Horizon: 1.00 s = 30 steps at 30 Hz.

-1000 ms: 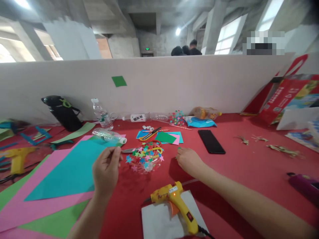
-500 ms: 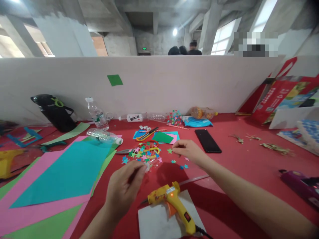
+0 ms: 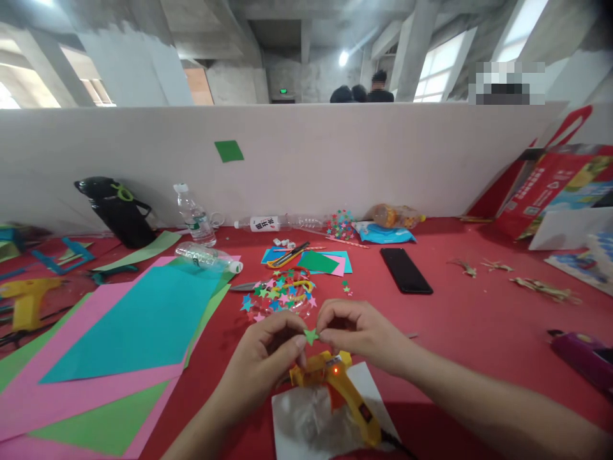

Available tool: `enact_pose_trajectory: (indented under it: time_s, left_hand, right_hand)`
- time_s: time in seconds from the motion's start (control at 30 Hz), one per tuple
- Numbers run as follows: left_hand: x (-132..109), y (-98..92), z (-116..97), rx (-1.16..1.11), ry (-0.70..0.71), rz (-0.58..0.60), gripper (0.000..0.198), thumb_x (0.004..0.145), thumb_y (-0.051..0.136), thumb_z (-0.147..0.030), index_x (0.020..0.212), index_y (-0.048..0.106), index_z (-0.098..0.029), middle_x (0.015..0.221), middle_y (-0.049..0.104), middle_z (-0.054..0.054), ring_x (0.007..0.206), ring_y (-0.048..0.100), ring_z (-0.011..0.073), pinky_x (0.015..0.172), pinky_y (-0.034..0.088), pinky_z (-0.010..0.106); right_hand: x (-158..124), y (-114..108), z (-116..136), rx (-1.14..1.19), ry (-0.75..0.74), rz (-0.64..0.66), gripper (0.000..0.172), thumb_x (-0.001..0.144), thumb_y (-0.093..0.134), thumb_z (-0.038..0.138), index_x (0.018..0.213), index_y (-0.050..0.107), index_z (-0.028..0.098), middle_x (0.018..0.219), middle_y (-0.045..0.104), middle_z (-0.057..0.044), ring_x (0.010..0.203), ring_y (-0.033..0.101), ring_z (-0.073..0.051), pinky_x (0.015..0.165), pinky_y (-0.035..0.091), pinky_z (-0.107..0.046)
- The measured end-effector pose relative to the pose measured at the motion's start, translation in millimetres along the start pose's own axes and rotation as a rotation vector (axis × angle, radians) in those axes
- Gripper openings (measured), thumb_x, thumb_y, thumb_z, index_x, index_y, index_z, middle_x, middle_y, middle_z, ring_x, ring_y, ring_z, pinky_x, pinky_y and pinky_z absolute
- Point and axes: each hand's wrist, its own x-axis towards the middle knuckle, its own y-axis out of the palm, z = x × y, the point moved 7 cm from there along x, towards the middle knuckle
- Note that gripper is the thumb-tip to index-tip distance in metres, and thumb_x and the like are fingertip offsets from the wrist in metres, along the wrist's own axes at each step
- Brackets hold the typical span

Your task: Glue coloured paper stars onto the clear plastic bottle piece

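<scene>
A small light-green paper star (image 3: 311, 336) is held up between my two hands, above a yellow hot glue gun (image 3: 352, 402). My right hand (image 3: 359, 329) pinches the star's right side with thumb and forefinger. The thumb and forefinger of my left hand (image 3: 268, 351) close at the star's left point. Under the hands, the glue gun lies on a white board (image 3: 299, 425) with its red light on. Just beyond my left hand, a heap of coloured paper stars (image 3: 278, 294) surrounds scissors (image 3: 244, 287) with yellow handles, partly covered.
Coloured paper sheets (image 3: 138, 313) spread on the left, with a clear bottle (image 3: 205, 257) lying on them. A black flask (image 3: 115, 214) stands behind. A cutter knife (image 3: 290, 254) and a phone (image 3: 406, 271) lie farther back. A purple glue gun (image 3: 582, 358) is at right.
My right hand has picked up the green star from the table and brought it left and nearer. My left hand has moved right to meet it.
</scene>
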Motion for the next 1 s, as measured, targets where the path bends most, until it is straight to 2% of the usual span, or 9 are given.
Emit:
enact_pose_trajectory:
  time_s: [0.07, 0.13, 0.23, 0.3, 0.4, 0.57, 0.7, 0.83, 1.0]
  left_hand:
    - [0.4, 0.3, -3.3, 0.039, 0.023, -0.013, 0.011, 0.073, 0.064, -0.030, 0.071, 0.066, -0.020, 0.052, 0.061, -0.001, 0.037, 0.038, 0.0071, 0.036, 0.028, 0.020]
    - [1.4, -1.8, -8.5, 0.070, 0.060, -0.055, 0.010, 0.071, 0.064, -0.028, 0.065, 0.065, -0.020, 0.050, 0.058, -0.002, 0.039, 0.040, 0.0078, 0.037, 0.029, 0.020]
    - [3.2, -13.1, -13.3, 0.082, 0.094, -0.166, 0.010, 0.069, 0.064, -0.028, 0.063, 0.065, -0.020, 0.049, 0.056, -0.003, 0.039, 0.040, 0.0077, 0.037, 0.029, 0.020]
    - [4.8, -24.4, -11.3, 0.072, 0.084, -0.235, 0.011, 0.070, 0.064, -0.030, 0.065, 0.065, -0.019, 0.052, 0.057, -0.003, 0.038, 0.040, 0.0067, 0.038, 0.030, 0.020]
    - [8.5, -43.5, -6.6, 0.051, 0.102, -0.331, 0.011, 0.072, 0.067, -0.030, 0.070, 0.065, -0.019, 0.053, 0.058, -0.003, 0.038, 0.040, 0.0065, 0.038, 0.031, 0.020]
    - [16.6, -69.5, 1.1, 0.004, 0.178, -0.444, 0.011, 0.077, 0.064, -0.029, 0.072, 0.061, -0.020, 0.054, 0.056, -0.004, 0.038, 0.039, 0.0046, 0.039, 0.029, 0.018]
    - [19.7, -83.4, 5.6, -0.026, 0.206, -0.492, 0.012, 0.078, 0.064, -0.028, 0.071, 0.060, -0.019, 0.054, 0.055, -0.005, 0.039, 0.039, 0.0037, 0.040, 0.029, 0.017]
    - [21.5, -96.6, 10.1, -0.062, 0.216, -0.532, 0.013, 0.076, 0.065, -0.029, 0.071, 0.060, -0.018, 0.053, 0.055, -0.005, 0.038, 0.038, 0.0035, 0.038, 0.027, 0.016]
    - [24.3, -102.6, 20.3, -0.096, 0.212, -0.550, 0.015, 0.076, 0.065, -0.031, 0.075, 0.060, -0.018, 0.058, 0.059, -0.004, 0.039, 0.039, 0.0036, 0.038, 0.028, 0.016]
  right_hand:
    - [1.4, -3.3, 5.0, -0.091, -0.037, -0.014, 0.009, 0.079, 0.058, 0.026, 0.074, 0.062, 0.019, 0.075, 0.057, 0.001, 0.067, 0.051, -0.011, 0.061, 0.040, -0.022]
    - [2.9, -7.1, 10.0, -0.329, -0.045, -0.002, 0.016, 0.085, 0.055, 0.031, 0.076, 0.062, 0.019, 0.078, 0.060, 0.000, 0.069, 0.054, -0.012, 0.061, 0.039, -0.022]
    - [0.9, -9.8, 2.4, -0.919, 0.109, 0.112, 0.040, 0.090, 0.052, 0.050, 0.070, 0.065, 0.018, 0.069, 0.063, -0.003, 0.062, 0.055, -0.014, 0.056, 0.034, -0.024]
    - [-5.8, -7.9, -6.7, -1.100, 0.207, 0.176, 0.051, 0.084, 0.057, 0.060, 0.059, 0.065, 0.017, 0.055, 0.059, -0.005, 0.052, 0.053, -0.015, 0.051, 0.029, -0.026]
    - [-18.6, 5.8, -21.2, -1.162, 0.253, 0.219, 0.052, 0.080, 0.062, 0.060, 0.054, 0.067, 0.016, 0.048, 0.058, -0.007, 0.050, 0.056, -0.019, 0.049, 0.026, -0.027]
    - [-27.9, 21.1, -39.7, -1.212, 0.208, 0.235, 0.035, 0.083, 0.061, 0.044, 0.071, 0.075, 0.014, 0.067, 0.070, -0.013, 0.067, 0.065, -0.024, 0.054, 0.032, -0.027]
    - [-24.0, 14.9, -43.7, -1.178, 0.212, 0.232, 0.024, 0.077, 0.062, 0.033, 0.063, 0.071, 0.016, 0.058, 0.067, -0.008, 0.054, 0.059, -0.018, 0.049, 0.028, -0.026]
    - [-23.0, -0.8, -30.3, -1.104, 0.202, 0.139, 0.022, 0.073, 0.063, 0.033, 0.057, 0.063, 0.017, 0.052, 0.059, -0.001, 0.045, 0.045, -0.012, 0.045, 0.022, -0.025]
    - [-27.5, -31.0, 11.5, -0.951, 0.115, -0.002, 0.019, 0.086, 0.048, 0.032, 0.076, 0.057, 0.019, 0.069, 0.059, 0.001, 0.057, 0.044, -0.010, 0.049, 0.026, -0.023]
